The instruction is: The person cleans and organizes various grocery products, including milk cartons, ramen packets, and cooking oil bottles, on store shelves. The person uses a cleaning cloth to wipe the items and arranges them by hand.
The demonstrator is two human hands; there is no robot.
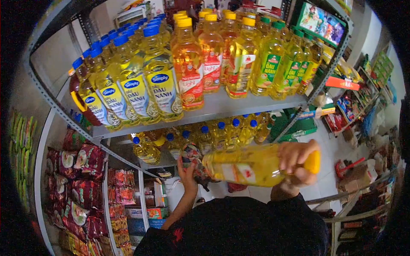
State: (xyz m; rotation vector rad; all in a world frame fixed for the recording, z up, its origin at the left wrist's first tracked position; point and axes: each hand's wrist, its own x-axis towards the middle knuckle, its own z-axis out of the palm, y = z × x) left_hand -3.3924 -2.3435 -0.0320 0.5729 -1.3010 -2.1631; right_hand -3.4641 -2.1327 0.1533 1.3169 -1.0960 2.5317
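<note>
A large bottle of yellow cooking oil (243, 166) lies tilted nearly sideways in front of my chest, its yellow cap (313, 161) to the right. My right hand (294, 160) is closed around its neck just below the cap, slightly blurred. At the bottle's base, my left hand (187, 173) grips a crumpled dark patterned cloth (194, 160), which touches or nearly touches the bottom of the bottle. On the grey metal shelf (222, 106) above stand rows of oil bottles: blue-capped Simply bottles (160, 85), yellow-capped Neptune Light bottles (190, 77) and green-capped bottles (269, 68).
Below, a lower shelf holds blue-capped oil bottles (205, 136). Red noodle packets (87, 162) hang or stack at the left. A lit screen (321, 23) stands at the upper right. Racks of goods (363, 106) line the right side above white floor tiles.
</note>
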